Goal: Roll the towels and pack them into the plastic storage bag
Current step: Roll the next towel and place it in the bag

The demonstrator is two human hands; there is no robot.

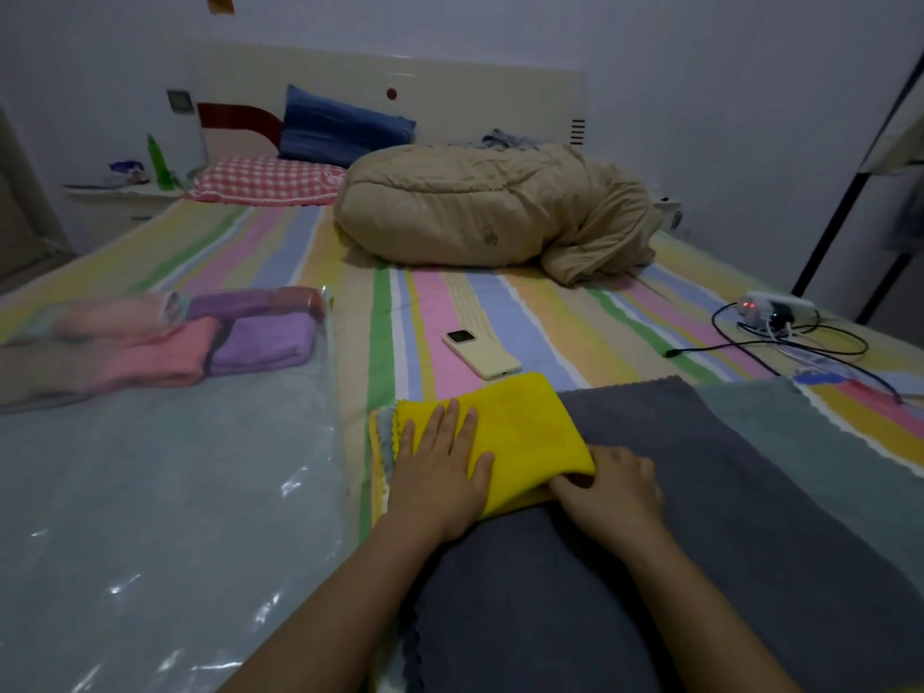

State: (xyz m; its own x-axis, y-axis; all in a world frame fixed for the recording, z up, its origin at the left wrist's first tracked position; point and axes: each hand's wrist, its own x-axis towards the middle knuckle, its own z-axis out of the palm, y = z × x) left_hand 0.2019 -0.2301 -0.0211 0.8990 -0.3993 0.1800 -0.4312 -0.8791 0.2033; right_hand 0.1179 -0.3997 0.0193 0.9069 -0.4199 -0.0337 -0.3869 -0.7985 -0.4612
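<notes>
At lower centre the left hand point(440, 472) lay flat, fingers straight, on the yellow towel point(520, 422); the right hand point(610, 492) curled round its right edge. Rolling seemed just begun; next, a firm, even tuck leftward.

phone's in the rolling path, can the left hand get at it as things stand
Probably yes: the phone lies bare on the sheet just beyond the yellow towel, nothing between, and the left hand rests flat on that towel, holding nothing.
</notes>
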